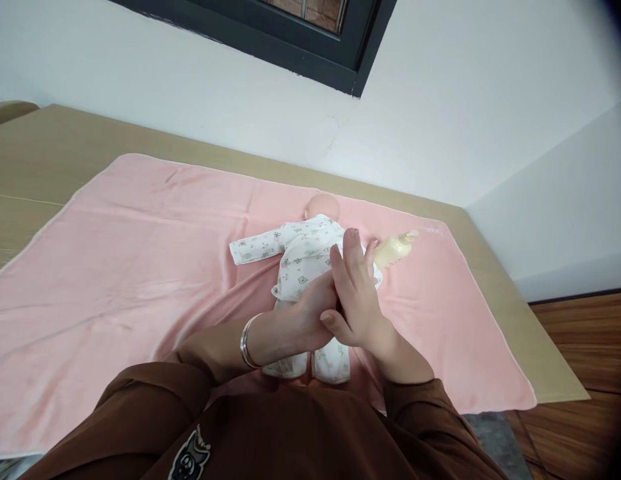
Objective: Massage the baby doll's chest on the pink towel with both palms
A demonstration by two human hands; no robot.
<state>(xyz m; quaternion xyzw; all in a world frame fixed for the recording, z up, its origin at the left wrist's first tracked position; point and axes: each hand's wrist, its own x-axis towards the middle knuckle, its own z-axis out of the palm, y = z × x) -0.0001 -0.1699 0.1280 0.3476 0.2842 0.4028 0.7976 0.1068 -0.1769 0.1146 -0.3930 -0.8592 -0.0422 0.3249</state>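
A baby doll in a white printed onesie lies on its back on a pink blanket, its head toward the wall. A cream baby bottle lies just right of the doll's shoulder. Both hands hover over the doll's belly, pressed palm to palm. My right hand is in front with its fingers stretched out and together, and it holds nothing. It covers the fingers of my left hand, which wears a silver bangle at the wrist. Brown sleeves cover both arms.
The blanket covers most of a light wooden table that stands against a white wall. A dark window frame sits above. Wooden floor shows beyond the table's right edge.
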